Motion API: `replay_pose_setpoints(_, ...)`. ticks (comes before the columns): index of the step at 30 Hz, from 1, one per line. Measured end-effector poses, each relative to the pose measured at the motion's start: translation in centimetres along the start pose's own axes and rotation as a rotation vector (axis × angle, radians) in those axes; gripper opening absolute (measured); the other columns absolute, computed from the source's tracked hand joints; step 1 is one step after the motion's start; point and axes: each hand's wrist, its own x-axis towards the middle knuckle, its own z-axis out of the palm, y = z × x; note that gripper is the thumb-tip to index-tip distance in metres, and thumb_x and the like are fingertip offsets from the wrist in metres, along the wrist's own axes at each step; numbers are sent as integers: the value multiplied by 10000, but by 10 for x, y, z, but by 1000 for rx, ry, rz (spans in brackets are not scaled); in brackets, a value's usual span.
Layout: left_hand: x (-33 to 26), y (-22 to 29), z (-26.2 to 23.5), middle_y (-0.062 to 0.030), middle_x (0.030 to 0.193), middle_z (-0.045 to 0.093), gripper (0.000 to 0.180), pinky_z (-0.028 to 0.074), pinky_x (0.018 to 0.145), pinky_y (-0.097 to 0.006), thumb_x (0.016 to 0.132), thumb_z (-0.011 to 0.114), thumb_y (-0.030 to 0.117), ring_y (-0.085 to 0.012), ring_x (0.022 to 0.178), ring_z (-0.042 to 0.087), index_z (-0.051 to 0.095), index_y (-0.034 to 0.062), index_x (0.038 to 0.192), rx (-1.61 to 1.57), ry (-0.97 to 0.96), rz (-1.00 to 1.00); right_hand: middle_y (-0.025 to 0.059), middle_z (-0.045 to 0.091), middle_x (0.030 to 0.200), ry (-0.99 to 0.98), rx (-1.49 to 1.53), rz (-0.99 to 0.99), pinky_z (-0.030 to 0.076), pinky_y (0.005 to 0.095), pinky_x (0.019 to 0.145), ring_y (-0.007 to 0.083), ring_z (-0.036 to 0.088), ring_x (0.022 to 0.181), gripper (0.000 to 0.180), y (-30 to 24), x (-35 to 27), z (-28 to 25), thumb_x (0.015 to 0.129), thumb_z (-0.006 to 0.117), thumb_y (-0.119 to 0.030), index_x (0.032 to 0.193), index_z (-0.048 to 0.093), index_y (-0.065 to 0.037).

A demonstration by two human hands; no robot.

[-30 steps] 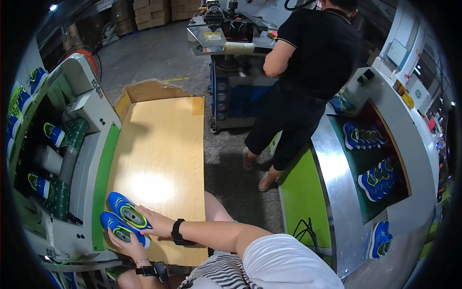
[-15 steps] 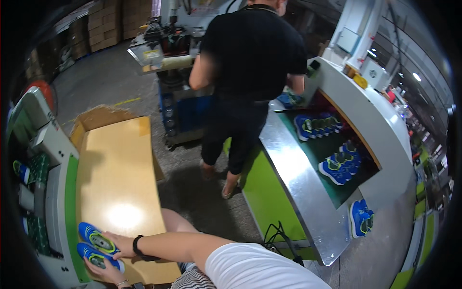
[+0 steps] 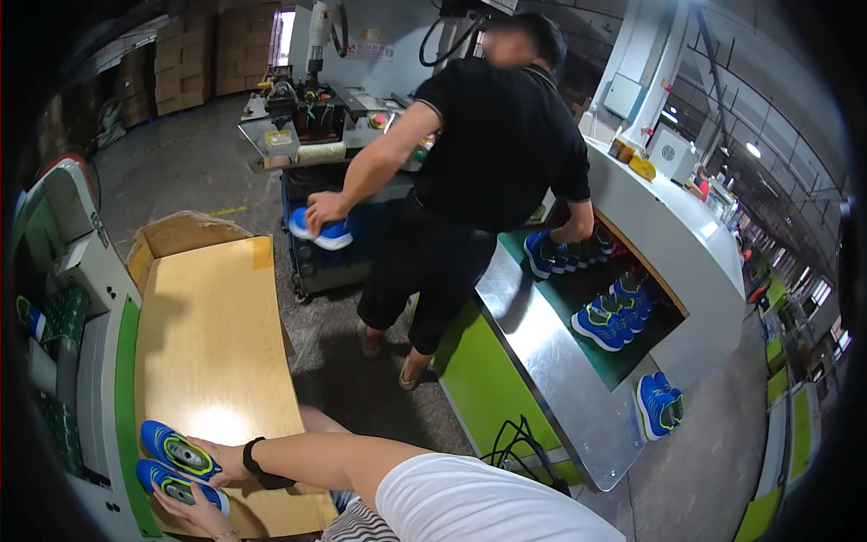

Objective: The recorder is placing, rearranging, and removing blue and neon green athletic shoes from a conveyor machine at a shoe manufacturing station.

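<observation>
On the near left end of the wooden board, two blue sneakers with lime-green collars lie side by side. My right hand (image 3: 229,461) grips the heel of the farther sneaker (image 3: 165,443). Around the side and heel of the nearer sneaker (image 3: 155,476) my left hand (image 3: 197,511) is closed. Grey inserts show inside both shoe openings. My right forearm crosses the lower middle of the view, with a black band at its wrist.
The board (image 3: 212,334) adjoins a green-edged machine (image 3: 129,406). A co-worker in black (image 3: 497,154) stands ahead, holding blue shoes (image 3: 323,231). Beyond the metal table edge (image 3: 542,361), blue sneakers (image 3: 601,325) sit on a green belt; another pair (image 3: 657,405) stands near its corner.
The co-worker has turned and leaned, one hand now out to the left with blue shoes, the other reaching to sneakers on the belt. My hands stay on the same two sneakers.
</observation>
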Motion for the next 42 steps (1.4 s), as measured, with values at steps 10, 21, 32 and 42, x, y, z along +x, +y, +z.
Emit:
replay_pose_setpoints(10, 19, 6, -18, -186, 1463, 418, 826, 288, 1201, -492, 651, 749, 56, -392, 1399, 379, 487, 106, 1433, -146, 19, -39, 179, 519, 1429, 280, 0, 31, 452, 359, 1072, 252, 513, 1292, 622, -70, -34, 31, 988, 675, -217, 1502, 389, -13)
replay_pose_setpoints(21, 11, 68, -55, -252, 1591, 237, 786, 231, 1212, -549, 834, 718, 128, -478, 1473, 252, 366, 102, 1537, -92, -109, 39, 219, 634, 1237, 227, -578, -308, 481, 388, 1003, 351, 614, 1163, 339, -129, -23, -20, 903, 513, 101, 1212, 632, 27)
replay_pose_setpoints(32, -1, 87, -21, -293, 1669, -39, 1021, 149, 1255, -494, 890, 690, 161, -463, 1563, 35, 1, -9, 1623, -461, -338, -129, 246, 375, 1602, -322, -1181, -245, 287, 512, 1214, 472, 287, 1502, 631, -156, 170, -30, 882, 788, -349, 1451, 572, -180)
replay_pose_setpoints(42, 8, 90, -27, -302, 1663, -44, 989, 176, 1248, -488, 893, 683, 173, -470, 1561, 47, 46, 70, 1642, -488, -443, -275, 235, 306, 1602, 80, -778, -208, 315, 443, 1213, 408, 316, 1495, 968, -63, 39, -104, 759, 850, -57, 1543, 285, -12)
